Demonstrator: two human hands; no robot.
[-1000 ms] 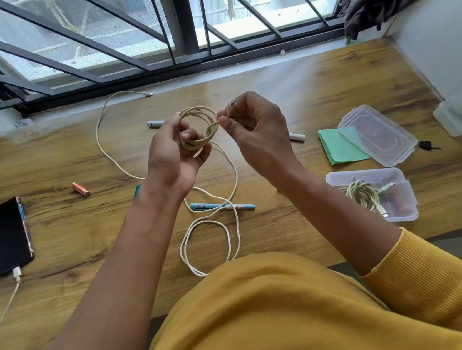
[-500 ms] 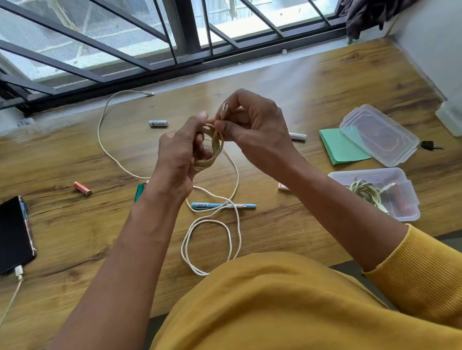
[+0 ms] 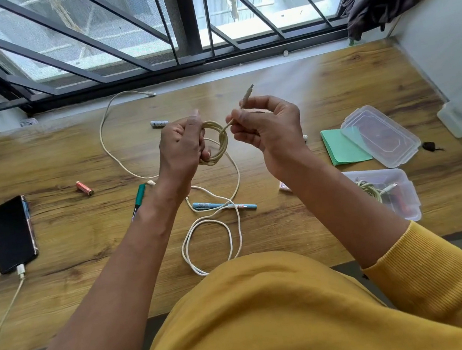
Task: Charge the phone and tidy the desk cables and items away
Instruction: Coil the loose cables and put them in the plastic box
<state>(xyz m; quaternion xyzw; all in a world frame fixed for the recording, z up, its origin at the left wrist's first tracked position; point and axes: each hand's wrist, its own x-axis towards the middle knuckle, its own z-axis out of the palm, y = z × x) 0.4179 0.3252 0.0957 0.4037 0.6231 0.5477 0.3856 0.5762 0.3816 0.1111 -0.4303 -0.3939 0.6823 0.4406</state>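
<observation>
Beige coiled cable (image 3: 215,141) gripped by left hand (image 3: 181,149); right hand (image 3: 268,125) pinches its end (above mid-desk (image 3: 316,94)).

The left hand (image 3: 181,147) hides the nine o'clock side of the coiled cable (image 3: 217,141). The charging cable (image 3: 7,315) runs off the frame at eight o'clock. Print on the blue pen (image 3: 223,205) is too small to read.

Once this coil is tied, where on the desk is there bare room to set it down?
Bare wood lies between the phone and the white cable, below the orange battery. More runs along the far right, between the window sill and the clear lid. Under the hands it is crowded: pens, cable loops.
</observation>
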